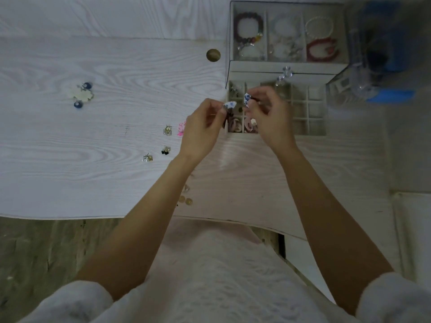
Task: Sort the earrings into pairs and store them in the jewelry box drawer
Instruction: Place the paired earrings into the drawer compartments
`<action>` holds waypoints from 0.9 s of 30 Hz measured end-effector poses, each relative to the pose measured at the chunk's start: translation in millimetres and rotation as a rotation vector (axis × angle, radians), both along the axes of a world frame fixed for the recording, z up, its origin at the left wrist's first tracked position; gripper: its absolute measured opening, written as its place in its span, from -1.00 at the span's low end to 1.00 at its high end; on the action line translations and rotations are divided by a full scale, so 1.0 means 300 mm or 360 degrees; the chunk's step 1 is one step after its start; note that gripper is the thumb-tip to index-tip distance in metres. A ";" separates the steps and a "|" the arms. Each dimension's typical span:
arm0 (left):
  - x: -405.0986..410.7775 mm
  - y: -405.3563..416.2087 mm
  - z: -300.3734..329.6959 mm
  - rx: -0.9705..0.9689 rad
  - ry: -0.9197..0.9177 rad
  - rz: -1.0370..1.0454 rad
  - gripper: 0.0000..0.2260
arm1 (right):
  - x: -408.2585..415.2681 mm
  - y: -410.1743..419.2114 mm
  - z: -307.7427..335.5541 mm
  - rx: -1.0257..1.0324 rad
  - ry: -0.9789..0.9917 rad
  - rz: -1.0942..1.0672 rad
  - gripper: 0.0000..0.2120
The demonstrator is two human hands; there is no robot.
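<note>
Pairing step in hand, I judge: my left hand (203, 127) pinches one small blue-and-white fan-shaped earring (229, 105) at the fingertips, and my right hand (268, 115) pinches its match, a second blue-and-white patterned earring (247, 98). Both are held just above the near-left corner of the pulled-out white gridded jewelry box drawer (312, 115), apart from each other, not yet in a cell.

Next move, as I read it: bring the two together and drop them into one free cell. It needs a careful aim, since the cells are small and the hands hide the nearest ones.

Containers: the drawer's left cells already hold things, with dark bits in the far-left cell (233, 89) and pinkish-mauve round pieces (234, 125) in the near ones; the right-hand cells look empty. The white jewelry box's clear-lidded top tray (300, 5) holds a dark purple bead bracelet (248, 25), pale bracelets (283, 26) in the middle and a red bracelet (321, 50) at right.

Still loose on the white wood-grain table (93, 148): a pink earring (181, 129), gold studs (167, 131), black-and-gold studs (165, 150), clear studs (147, 157), and white flower earrings with blue beads (81, 94) far left.
</note>
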State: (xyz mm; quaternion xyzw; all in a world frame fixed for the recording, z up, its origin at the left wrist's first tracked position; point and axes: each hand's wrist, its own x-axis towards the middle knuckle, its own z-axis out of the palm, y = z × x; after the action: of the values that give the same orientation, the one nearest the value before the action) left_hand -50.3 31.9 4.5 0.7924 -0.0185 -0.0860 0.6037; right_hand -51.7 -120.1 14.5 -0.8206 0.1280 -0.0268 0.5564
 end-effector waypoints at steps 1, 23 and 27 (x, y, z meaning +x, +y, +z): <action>0.029 -0.014 -0.012 -0.0050 0.0038 0.0041 -0.93 | 0.018 -0.004 -0.011 0.0004 0.0013 -0.0005 -0.85; 0.128 -0.025 -0.121 0.0845 -0.0327 -0.0122 -0.75 | 0.081 -0.012 -0.118 -0.0561 -0.0048 0.0307 -0.79; 0.138 -0.042 -0.120 0.0722 -0.0180 -0.0100 -0.78 | 0.075 -0.019 -0.140 -0.0972 -0.0097 0.0337 -0.80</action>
State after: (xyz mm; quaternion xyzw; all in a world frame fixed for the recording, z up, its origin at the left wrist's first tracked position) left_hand -9.0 19.4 -31.4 0.9103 -0.0571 -0.0622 0.4052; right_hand -29.2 -125.8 -27.6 -0.9571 0.0112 -0.0307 0.2878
